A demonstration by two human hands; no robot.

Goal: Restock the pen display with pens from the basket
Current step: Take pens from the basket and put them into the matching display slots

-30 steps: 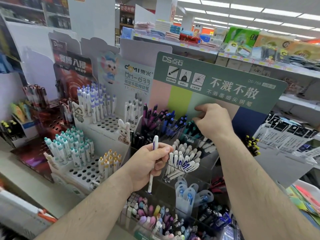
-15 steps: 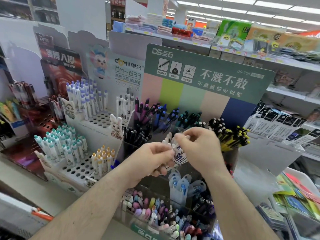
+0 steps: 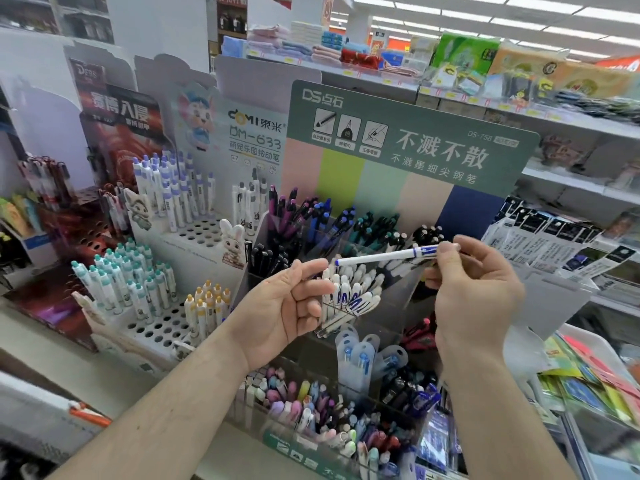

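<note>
The right hand (image 3: 474, 292) covers the capped end of the white pen (image 3: 384, 256) it pinches, both forearms run off the bottom edge, the shelf goods (image 3: 519, 74) at upper right are blurred, and the leaflets' (image 3: 547, 240) print is unreadable.

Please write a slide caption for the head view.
Right hand pinches a white pen above the pen display; left hand empty.
</note>
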